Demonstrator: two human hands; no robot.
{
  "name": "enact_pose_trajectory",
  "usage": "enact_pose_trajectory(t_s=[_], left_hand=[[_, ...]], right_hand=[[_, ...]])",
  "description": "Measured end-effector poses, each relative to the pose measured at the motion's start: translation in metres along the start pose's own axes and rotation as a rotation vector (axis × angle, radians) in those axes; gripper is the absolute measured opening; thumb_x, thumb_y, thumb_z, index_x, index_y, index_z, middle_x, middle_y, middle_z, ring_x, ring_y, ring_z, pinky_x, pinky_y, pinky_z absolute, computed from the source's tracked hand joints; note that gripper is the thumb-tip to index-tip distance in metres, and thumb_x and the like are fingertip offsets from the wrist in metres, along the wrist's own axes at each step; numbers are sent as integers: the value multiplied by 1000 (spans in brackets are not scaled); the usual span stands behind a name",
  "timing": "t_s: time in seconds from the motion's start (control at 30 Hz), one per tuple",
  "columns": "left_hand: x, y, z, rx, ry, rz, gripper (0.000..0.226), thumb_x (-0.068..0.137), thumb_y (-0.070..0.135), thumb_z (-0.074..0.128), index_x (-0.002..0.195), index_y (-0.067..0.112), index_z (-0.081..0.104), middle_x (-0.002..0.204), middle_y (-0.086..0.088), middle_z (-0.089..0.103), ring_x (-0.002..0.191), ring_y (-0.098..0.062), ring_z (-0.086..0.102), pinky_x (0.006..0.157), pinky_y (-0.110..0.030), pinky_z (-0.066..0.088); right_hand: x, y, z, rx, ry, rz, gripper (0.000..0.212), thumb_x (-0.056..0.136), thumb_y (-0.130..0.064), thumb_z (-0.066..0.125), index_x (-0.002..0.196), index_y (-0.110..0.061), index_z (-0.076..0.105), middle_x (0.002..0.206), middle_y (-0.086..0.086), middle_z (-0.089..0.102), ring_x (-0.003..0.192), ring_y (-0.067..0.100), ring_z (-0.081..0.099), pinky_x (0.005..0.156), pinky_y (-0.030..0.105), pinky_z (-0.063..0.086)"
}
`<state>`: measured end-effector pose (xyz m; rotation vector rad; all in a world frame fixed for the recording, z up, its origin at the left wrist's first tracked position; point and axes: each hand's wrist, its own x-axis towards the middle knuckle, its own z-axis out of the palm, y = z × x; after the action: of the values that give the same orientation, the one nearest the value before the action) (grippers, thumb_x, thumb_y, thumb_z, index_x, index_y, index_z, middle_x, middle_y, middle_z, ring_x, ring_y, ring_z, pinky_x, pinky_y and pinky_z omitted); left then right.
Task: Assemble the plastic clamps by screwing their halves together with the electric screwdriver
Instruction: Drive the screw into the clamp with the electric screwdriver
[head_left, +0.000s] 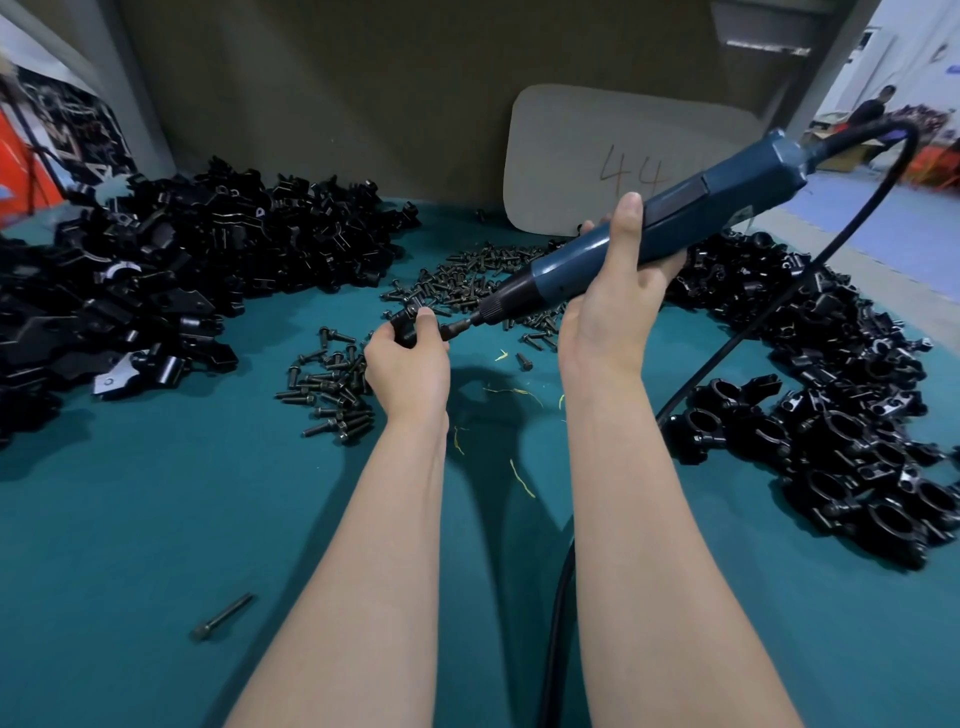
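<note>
Here, the left hand (408, 364) pinches a small black plastic clamp (404, 326) between thumb and curled fingers, just above the teal worktop (156, 519). This grip is closed around the part, which the fingers largely hide. The right hand (613, 306) wraps the mid-body of a blue-grey electric screwdriver (727, 202), thumb laid upward across the casing, so its grip is fully closed on the tool. The screwdriver slants down to the left, and its dark bit (460, 327) meets the right side of the clamp. Whether a screw sits at the tip cannot be told. A black power cable (779, 312) leaves the tool's upper end, loops to the right and descends past the right forearm toward the near edge of the worktop.

At the left of the worktop lies a large heap of loose black clamp halves (182, 249). At the right lies a heap of black ring-shaped assembled clamps (857, 415). Between the two heaps, behind the hands, dark flanged screws (467, 283) are scattered, with a smaller cluster of screws (332, 389) just left of the left wrist. Apart from these, near the lower left, lies a single long dark bolt (223, 617). Between the forearms lie thin yellow shavings (522, 478). A pale rounded card (597, 156) marked "44" leans against the grey back panel behind the screwdriver.
</note>
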<state>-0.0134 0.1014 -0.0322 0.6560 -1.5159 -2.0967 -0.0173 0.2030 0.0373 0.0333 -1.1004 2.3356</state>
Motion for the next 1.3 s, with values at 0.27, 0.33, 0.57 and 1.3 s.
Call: enact_pose_trajectory(t_s=[0.27, 0.33, 0.57, 1.3], left_hand=[[1, -4, 1, 87, -2, 75, 20, 96, 29, 56, 77, 24, 53, 71, 4, 57, 68, -19, 59, 67, -29, 48], [2, -5, 0, 102, -6, 84, 20, 96, 30, 56, 77, 23, 52, 73, 3, 57, 71, -21, 59, 66, -30, 48], [1, -2, -1, 93, 0, 67, 25, 95, 29, 58, 73, 18, 52, 70, 4, 58, 65, -19, 63, 79, -38, 57], [3, 18, -7, 755, -378, 14, 33, 101, 38, 40, 78, 24, 59, 51, -1, 67, 56, -19, 70, 55, -26, 51]], right_hand=[[0, 0, -3, 28, 19, 24, 39, 97, -25, 54, 127, -30, 29, 113, -2, 55, 89, 10, 63, 86, 23, 51], [-1, 1, -4, 39, 24, 30, 38, 97, -25, 54, 127, -29, 30, 113, -2, 55, 88, 9, 63, 85, 22, 51], [-2, 1, -5, 11, -18, 30, 52, 98, -25, 53, 142, -20, 26, 119, 5, 53, 85, 7, 63, 89, 25, 52], [16, -36, -37, 393, -469, 151, 59, 57, -32, 86, 106, -15, 56, 81, 2, 59, 77, 18, 57, 79, 29, 48]])
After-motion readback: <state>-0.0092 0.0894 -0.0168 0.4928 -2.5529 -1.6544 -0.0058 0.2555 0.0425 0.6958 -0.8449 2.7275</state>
